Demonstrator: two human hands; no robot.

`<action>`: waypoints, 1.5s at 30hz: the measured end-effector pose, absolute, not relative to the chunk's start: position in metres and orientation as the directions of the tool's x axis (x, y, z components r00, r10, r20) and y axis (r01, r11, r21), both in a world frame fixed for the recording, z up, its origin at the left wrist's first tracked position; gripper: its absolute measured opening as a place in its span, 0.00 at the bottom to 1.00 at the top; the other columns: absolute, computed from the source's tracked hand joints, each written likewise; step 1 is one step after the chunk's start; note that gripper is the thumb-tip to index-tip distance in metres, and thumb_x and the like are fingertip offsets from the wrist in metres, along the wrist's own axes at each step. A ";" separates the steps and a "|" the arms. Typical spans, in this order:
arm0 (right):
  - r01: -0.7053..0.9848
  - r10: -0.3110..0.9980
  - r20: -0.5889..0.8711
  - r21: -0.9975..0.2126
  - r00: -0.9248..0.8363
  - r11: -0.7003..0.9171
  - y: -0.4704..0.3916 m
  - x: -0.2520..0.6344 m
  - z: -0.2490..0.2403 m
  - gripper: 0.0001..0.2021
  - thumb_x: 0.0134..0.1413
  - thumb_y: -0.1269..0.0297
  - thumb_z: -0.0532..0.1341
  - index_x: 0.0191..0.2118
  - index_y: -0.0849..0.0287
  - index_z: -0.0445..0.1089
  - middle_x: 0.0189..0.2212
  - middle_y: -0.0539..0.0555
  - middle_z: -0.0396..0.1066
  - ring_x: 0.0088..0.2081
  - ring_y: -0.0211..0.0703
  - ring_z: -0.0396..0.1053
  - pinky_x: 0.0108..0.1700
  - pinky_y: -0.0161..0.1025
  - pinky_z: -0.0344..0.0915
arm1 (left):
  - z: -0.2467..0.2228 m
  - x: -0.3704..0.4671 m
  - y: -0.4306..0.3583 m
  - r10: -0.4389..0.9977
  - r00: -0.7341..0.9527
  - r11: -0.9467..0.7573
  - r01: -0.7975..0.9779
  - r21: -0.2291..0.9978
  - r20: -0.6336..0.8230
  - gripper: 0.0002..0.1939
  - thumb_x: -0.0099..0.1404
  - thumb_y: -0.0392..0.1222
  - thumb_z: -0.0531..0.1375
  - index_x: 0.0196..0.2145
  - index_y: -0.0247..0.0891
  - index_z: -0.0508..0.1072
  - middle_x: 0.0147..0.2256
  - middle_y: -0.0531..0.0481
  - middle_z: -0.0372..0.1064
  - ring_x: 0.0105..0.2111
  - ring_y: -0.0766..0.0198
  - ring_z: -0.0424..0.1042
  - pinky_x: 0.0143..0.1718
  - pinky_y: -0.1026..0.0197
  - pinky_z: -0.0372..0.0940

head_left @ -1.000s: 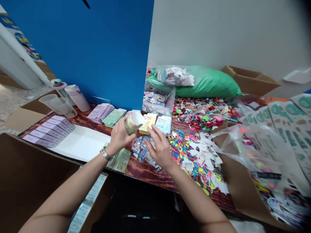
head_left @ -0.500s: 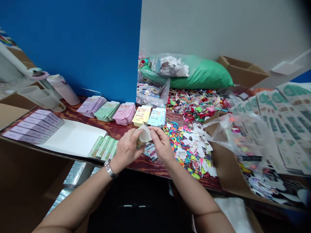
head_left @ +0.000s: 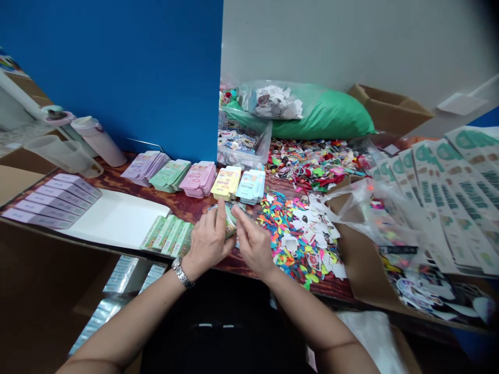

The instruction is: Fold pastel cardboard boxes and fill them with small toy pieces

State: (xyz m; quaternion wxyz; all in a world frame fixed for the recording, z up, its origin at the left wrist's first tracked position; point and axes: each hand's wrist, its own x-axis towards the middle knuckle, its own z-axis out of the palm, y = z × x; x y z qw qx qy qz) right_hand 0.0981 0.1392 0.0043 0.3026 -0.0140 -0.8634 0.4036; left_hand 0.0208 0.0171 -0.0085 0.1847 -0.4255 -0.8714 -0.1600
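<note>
Between my two hands is a small green carton (head_left: pixel 230 227), mostly covered by the fingers. My left hand (head_left: pixel 208 236) is closed round its left side, index finger stretched along the top. The fingers of my right hand (head_left: pixel 254 243) press together against the right edge of the carton. Green cartons (head_left: pixel 171 234) stand in a row just left of my left hand. Behind the hands lie stacks of flat folded cartons: purple (head_left: pixel 143 167), green (head_left: pixel 170 175), pink (head_left: pixel 198 178), yellow (head_left: pixel 226 183) and blue (head_left: pixel 250 186).
Colourful small pieces and white cut-outs (head_left: pixel 290 242) are heaped at the right, beside an open cardboard box (head_left: pixel 360 259). Purple cartons (head_left: pixel 54 202) line the left end next to a white sheet (head_left: pixel 120 218). A pink bottle (head_left: pixel 99 140) and a green bag (head_left: pixel 327 111) stand farther back.
The carton's raised pale opening no longer shows; the carton sits lower behind the fingers. My right hand has shifted slightly left and down, and my left index finger now points up.
</note>
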 end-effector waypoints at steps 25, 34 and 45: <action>-0.177 0.214 0.226 -0.959 -0.950 0.222 0.136 0.110 -0.013 0.28 0.70 0.59 0.49 0.70 0.51 0.41 0.65 0.52 0.55 0.67 0.42 0.50 0.70 0.48 0.46 | -0.014 0.026 0.012 0.721 -0.533 0.603 0.798 -0.021 0.444 0.44 0.64 0.49 0.56 0.68 0.24 0.40 0.53 0.27 0.62 0.43 0.45 0.66 0.40 0.50 0.65; -0.331 0.196 0.450 -0.834 -0.871 0.442 0.165 0.115 -0.005 0.16 0.62 0.67 0.60 0.54 0.50 0.70 0.55 0.55 0.68 0.56 0.45 0.67 0.57 0.46 0.67 | -0.010 0.024 0.006 0.710 -0.548 0.489 0.836 0.249 0.443 0.47 0.61 0.47 0.58 0.68 0.27 0.37 0.51 0.31 0.61 0.48 0.45 0.66 0.45 0.48 0.67; -0.419 0.082 0.588 -0.660 -0.805 0.624 0.168 0.116 -0.004 0.14 0.64 0.70 0.58 0.52 0.53 0.72 0.49 0.56 0.73 0.50 0.41 0.72 0.52 0.41 0.71 | -0.010 0.026 0.003 0.744 -0.509 0.458 0.860 0.224 0.432 0.44 0.60 0.47 0.58 0.69 0.36 0.43 0.53 0.32 0.59 0.50 0.44 0.65 0.46 0.47 0.67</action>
